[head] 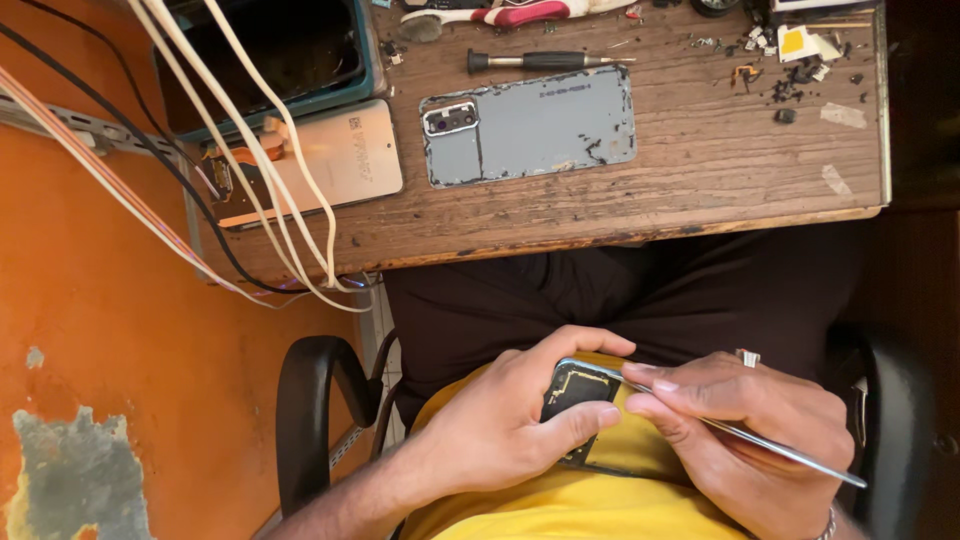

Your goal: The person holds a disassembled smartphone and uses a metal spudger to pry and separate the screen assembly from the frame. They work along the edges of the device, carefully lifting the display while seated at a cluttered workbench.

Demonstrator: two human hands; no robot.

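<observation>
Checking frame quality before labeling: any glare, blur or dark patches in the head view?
Head view: mostly sharp, warm light. The grey phone back cover on the wooden table shows a soft sheen, no hard glare. The lap under the table edge is deep shadow. The left hand, right hand and thin metal tool are slightly soft. The right edge is nearly black.

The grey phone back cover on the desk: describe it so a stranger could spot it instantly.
Start at the worn wooden desk. Near its middle, just below the black screwdriver, lies the grey phone back cover, flat. Unlike the pale phone panel to its left, it has a camera cluster in one corner and dark glue along its edges.
</observation>
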